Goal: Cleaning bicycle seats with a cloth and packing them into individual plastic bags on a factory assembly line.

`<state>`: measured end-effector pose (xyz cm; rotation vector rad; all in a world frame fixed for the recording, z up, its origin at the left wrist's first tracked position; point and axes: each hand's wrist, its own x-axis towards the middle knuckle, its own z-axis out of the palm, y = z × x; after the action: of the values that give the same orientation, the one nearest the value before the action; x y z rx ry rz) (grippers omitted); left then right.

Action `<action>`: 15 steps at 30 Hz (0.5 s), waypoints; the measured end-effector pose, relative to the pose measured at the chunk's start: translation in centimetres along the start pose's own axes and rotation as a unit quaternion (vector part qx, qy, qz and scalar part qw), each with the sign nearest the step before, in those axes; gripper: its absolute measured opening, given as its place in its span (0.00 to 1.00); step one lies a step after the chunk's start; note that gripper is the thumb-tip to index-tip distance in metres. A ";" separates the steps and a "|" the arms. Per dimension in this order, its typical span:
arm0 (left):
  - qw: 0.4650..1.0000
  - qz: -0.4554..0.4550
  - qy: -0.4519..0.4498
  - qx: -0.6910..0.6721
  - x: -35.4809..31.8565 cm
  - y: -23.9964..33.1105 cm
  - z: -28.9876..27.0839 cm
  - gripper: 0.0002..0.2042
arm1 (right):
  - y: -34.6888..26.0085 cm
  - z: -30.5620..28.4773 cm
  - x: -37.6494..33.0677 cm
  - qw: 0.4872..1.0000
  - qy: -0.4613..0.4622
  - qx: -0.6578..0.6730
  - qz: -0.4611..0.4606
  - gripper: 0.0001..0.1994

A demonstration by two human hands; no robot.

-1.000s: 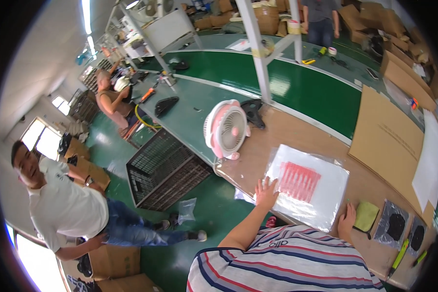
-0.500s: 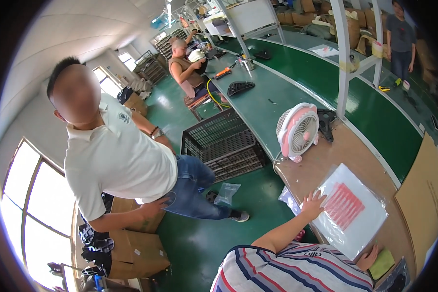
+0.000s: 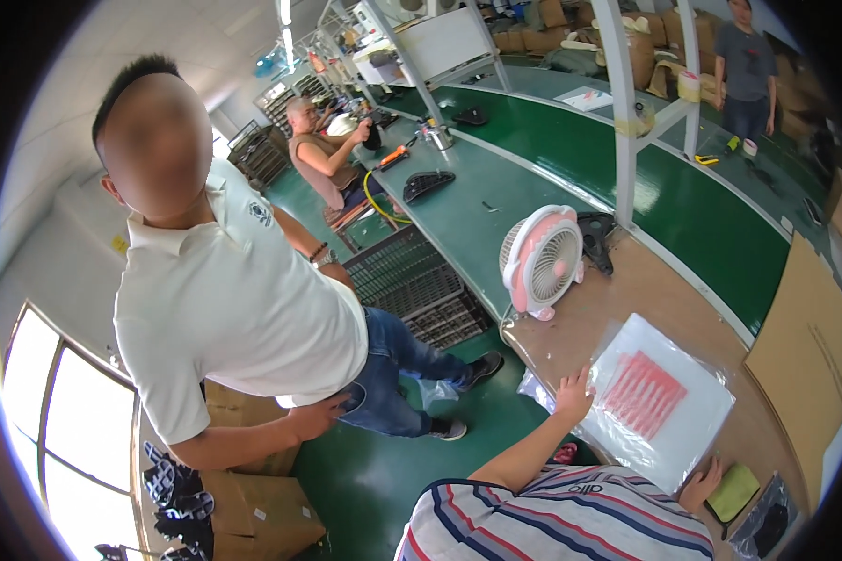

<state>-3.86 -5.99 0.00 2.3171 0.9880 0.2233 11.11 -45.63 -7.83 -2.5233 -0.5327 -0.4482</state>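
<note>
A stack of clear and white plastic bags with a red printed patch lies flat on the brown-topped table. At its left edge rests my left hand, fingers stretched out and apart, touching the plastic without gripping it. My right hand lies by the stack's near edge with its fingers extended, partly hidden by my striped shirt. Just right of it is a folded green cloth-like piece. Neither hand holds anything that I can see.
A pink and white fan stands at the table's far left corner, beside a dark part. A green conveyor runs behind. Cardboard leans at right. A person in a white shirt stands left, near a black crate.
The view has shifted, so the table sits slightly further left. The person in white has stepped nearer to the table. My hands stay in about the same place by the bags.
</note>
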 end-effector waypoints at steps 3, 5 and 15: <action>1.000 0.010 -0.007 0.023 0.4 -0.6 0.4 0.34 | -4.6 -1.0 1.7 0.981 -0.085 0.168 0.040 0.24; 0.998 0.015 -0.019 0.058 0.9 -0.5 0.9 0.31 | -7.0 -1.5 2.7 0.978 -0.092 0.175 0.064 0.24; 0.996 -0.030 -0.069 0.045 3.0 0.0 -0.2 0.36 | -6.4 0.4 3.7 0.956 -0.082 0.155 0.236 0.30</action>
<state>-1.78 -3.76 -0.07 2.3450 1.0142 -0.0057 11.55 -39.34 -3.96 -2.2851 -0.0390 0.0254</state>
